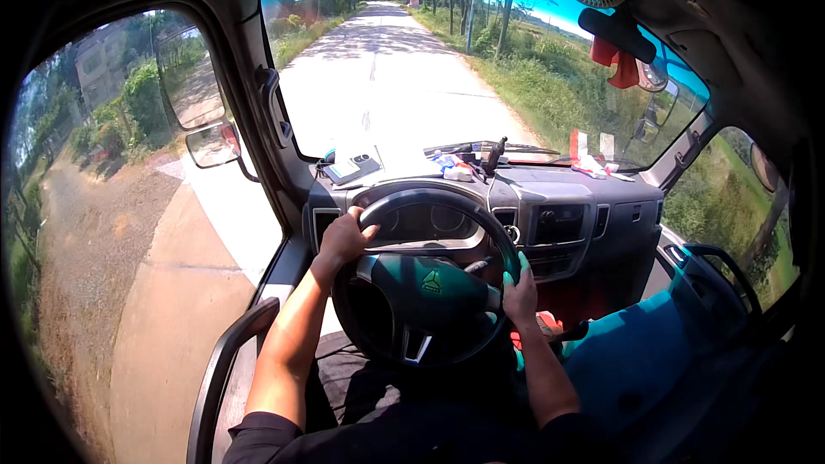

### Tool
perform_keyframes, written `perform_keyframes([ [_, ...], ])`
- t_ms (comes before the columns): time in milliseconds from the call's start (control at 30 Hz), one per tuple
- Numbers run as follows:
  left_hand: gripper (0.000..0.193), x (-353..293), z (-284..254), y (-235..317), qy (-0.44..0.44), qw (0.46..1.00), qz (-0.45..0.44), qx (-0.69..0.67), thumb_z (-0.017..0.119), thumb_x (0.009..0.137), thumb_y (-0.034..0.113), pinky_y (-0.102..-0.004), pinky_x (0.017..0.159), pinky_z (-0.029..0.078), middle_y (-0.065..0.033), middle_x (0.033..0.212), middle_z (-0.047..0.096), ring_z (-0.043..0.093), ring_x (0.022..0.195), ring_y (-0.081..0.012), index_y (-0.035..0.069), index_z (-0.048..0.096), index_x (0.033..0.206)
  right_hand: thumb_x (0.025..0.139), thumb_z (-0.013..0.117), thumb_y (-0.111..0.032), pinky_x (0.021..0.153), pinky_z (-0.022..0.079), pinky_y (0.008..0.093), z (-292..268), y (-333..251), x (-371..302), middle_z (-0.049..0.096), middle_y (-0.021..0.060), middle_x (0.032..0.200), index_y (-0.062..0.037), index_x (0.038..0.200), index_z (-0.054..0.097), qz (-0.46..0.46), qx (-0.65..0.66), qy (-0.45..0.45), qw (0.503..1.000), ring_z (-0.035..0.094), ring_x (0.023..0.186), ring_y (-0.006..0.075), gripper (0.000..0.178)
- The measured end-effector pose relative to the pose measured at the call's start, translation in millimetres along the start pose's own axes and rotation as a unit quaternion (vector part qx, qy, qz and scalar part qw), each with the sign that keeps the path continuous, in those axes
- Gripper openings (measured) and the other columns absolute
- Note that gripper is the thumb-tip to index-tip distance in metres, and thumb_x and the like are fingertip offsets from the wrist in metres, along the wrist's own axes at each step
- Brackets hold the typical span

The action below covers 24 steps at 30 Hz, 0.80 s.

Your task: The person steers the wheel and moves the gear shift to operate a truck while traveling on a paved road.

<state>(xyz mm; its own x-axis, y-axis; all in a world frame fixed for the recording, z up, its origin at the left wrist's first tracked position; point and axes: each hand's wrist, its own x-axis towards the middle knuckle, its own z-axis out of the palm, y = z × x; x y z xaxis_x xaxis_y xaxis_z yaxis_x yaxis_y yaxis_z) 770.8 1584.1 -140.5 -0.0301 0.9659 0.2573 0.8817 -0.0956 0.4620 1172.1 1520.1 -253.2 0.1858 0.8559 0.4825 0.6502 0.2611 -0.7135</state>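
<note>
A black steering wheel (430,192) fills the space before me, its dark hub bearing a green emblem. My left hand (345,239) is closed round the upper left of the rim, with the thumb lying across it towards the hub. Lower down on the opposite side, my right hand (519,294) grips the rim, fingers and thumb pointing upward. Behind the wheel sits an instrument panel (421,223), partly hidden by rim and hub. Both my forearms reach up from dark short sleeves.
Through the windscreen a pale road (369,77) runs ahead between trees and grass. A phone (345,170) and papers lie on the dashboard (550,192). A side mirror (213,144) shows outside on the left. Right of me are a gear lever (571,332) and a teal-lit seat (632,352).
</note>
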Motion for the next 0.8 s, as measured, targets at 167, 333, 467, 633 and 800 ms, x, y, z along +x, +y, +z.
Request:
perform_keyframes([
  [167,0.057,0,-2,-5,0.014,1.000,-0.006,-0.007,0.072,0.093,0.042,-0.0494,0.087,0.056,-0.0234,0.102,0.074,0.072,0.098,-0.0408,0.003,0.058,0.133,0.098,0.061,-0.016,0.105,0.047,0.0500,1,-5,4,0.056,0.0274,0.140,-0.0030,0.152,0.041,0.008,0.015,-0.006,1.000,0.055,0.127,0.0475,0.059],
  [333,0.057,1,-2,-9,0.003,0.999,-0.001,-0.032,0.074,0.092,0.043,-0.0479,0.087,0.056,-0.0232,0.103,0.074,0.072,0.099,-0.0403,0.003,0.059,0.130,0.099,0.061,-0.016,0.103,0.048,0.0498,-2,-18,6,0.058,0.0277,0.136,-0.0033,0.150,0.044,0.024,0.028,-0.009,0.999,0.057,0.124,0.0474,0.055],
  [467,0.058,-3,-7,-4,0.006,0.999,-0.014,-0.046,0.075,0.092,0.043,-0.0478,0.088,0.055,-0.0236,0.103,0.074,0.072,0.100,-0.0405,0.002,0.059,0.130,0.098,0.062,-0.016,0.102,0.049,0.0500,-5,-17,6,0.058,0.0273,0.136,-0.0037,0.150,0.044,0.024,0.025,-0.010,0.999,0.058,0.122,0.0475,0.056],
  [633,0.061,-7,-4,-11,-0.012,0.996,-0.025,-0.083,0.075,0.093,0.043,-0.0447,0.088,0.055,-0.0245,0.107,0.074,0.072,0.104,-0.0407,0.000,0.058,0.133,0.097,0.065,-0.016,0.101,0.049,0.0489,-5,-10,7,0.059,0.0268,0.135,-0.0039,0.150,0.044,-0.003,0.017,-0.006,1.000,0.058,0.123,0.0477,0.058],
  [800,0.060,-24,1,-16,0.027,0.995,-0.032,-0.096,0.072,0.094,0.047,-0.0480,0.089,0.055,-0.0260,0.110,0.073,0.070,0.105,-0.0445,0.002,0.058,0.132,0.097,0.066,-0.017,0.098,0.051,0.0491,-7,-24,22,0.062,0.0249,0.132,-0.0077,0.149,0.047,0.013,0.003,-0.018,1.000,0.062,0.119,0.0455,0.056],
])
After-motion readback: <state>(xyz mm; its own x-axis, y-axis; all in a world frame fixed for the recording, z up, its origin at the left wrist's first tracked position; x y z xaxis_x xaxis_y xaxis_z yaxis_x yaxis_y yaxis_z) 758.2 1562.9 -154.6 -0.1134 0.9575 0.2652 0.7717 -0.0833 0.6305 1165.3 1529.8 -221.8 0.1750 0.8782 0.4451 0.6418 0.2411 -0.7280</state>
